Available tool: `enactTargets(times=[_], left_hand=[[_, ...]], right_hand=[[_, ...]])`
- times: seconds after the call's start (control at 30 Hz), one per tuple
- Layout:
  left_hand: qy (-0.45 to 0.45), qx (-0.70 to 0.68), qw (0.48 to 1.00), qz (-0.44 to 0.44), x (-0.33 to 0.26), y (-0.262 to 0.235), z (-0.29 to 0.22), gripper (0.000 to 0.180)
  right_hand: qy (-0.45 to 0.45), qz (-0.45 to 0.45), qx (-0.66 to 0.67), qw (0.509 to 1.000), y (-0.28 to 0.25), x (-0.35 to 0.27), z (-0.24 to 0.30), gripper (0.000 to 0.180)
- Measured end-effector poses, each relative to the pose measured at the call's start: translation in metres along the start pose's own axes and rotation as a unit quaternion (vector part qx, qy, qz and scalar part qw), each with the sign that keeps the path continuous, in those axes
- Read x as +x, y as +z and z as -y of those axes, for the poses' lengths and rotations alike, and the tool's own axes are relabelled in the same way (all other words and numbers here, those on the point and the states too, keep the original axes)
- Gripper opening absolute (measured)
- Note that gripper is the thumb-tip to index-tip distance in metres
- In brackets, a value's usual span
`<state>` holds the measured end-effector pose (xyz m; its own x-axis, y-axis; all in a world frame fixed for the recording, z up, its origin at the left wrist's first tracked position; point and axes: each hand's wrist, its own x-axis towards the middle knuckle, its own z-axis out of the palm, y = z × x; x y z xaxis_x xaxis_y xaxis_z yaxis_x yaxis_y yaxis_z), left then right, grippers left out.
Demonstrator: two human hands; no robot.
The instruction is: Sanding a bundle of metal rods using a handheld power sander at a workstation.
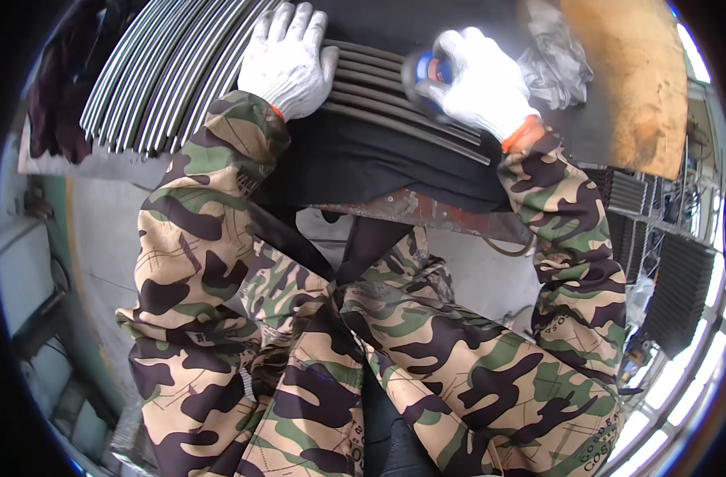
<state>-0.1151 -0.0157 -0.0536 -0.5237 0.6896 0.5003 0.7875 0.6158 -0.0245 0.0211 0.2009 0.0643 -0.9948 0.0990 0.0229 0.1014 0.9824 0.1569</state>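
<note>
Both of my hands wear white work gloves with orange cuffs. My left hand (pixel 290 62) lies flat, fingers stretched out, over the left ends of several dark metal rods (pixel 371 78) on a black cloth. My right hand (pixel 486 83) is wrapped around a round blue-and-grey object (pixel 428 73) with a reddish patch. That object rests over the right part of the same rods; blur and the glove hide its exact kind. Left of my left hand, a wide row of shiny metal rods (pixel 152 75) lies side by side.
Beyond my right hand lies crumpled pale plastic or cloth (pixel 558 60) on the dark table, beside a tan board (pixel 641 87). A dark maroon cloth (pixel 57 111) lies at the far left. The table's worn reddish edge (pixel 427 208) faces me. Racks with dark bars (pixel 677 294) stand at right.
</note>
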Motion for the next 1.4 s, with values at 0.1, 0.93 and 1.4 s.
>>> enactTargets(times=[0.1,0.93,1.4], left_hand=[[0.046,0.021,0.998,-0.041,0.016,0.016,0.008,0.047],[0.049,0.034,0.998,-0.015,0.016,0.02,0.023,0.049],[0.039,-0.037,0.998,0.021,-0.024,-0.009,0.004,0.056]], right_hand=[[0.006,0.003,0.006,1.0,0.008,-0.019,-0.02,0.051],[-0.016,-0.052,0.023,0.998,0.008,-0.036,-0.031,0.037],[-0.025,-0.037,0.038,0.998,0.006,-0.02,-0.01,0.036]])
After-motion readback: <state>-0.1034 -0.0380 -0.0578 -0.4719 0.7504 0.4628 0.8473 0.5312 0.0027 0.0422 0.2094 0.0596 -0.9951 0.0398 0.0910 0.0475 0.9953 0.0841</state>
